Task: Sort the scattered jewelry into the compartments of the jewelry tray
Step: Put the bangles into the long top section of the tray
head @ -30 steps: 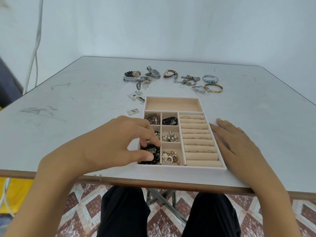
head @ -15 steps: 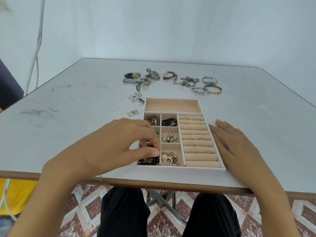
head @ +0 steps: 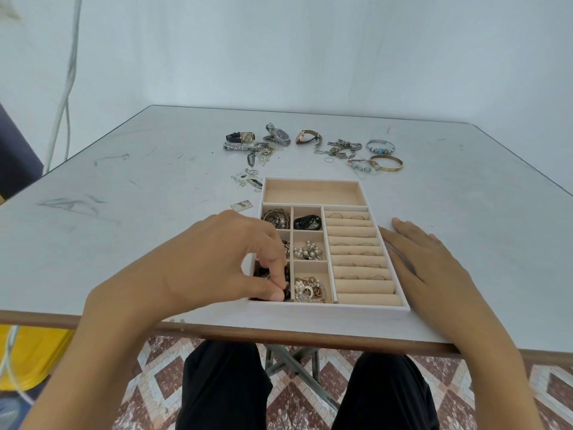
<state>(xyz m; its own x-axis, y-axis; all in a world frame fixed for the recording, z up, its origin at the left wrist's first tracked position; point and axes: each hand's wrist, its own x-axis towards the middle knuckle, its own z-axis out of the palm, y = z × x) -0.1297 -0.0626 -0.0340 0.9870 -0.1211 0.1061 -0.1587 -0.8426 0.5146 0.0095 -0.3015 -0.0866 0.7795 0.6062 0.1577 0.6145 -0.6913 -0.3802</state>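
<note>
Left hand (head: pixel 217 262) pinching dark beads (head: pixel 287 294), tucking them into jewelry tray's (head: pixel 310 307) near-left compartment; right hand (head: pixel 434 268) lying flat on tabletop (head: pixel 124 231) alongside, probably steadying tray.

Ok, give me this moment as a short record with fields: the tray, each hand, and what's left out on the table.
jewelry tray: rings sit on the ring rolls; small compartments hold jewelry
left hand: fingers pinch the dark beaded piece in the near-left compartment
right hand: flat on the table, beside the tray's right wall
unsorted: watches, chains, gold bangle, lying beyond the tray
</note>
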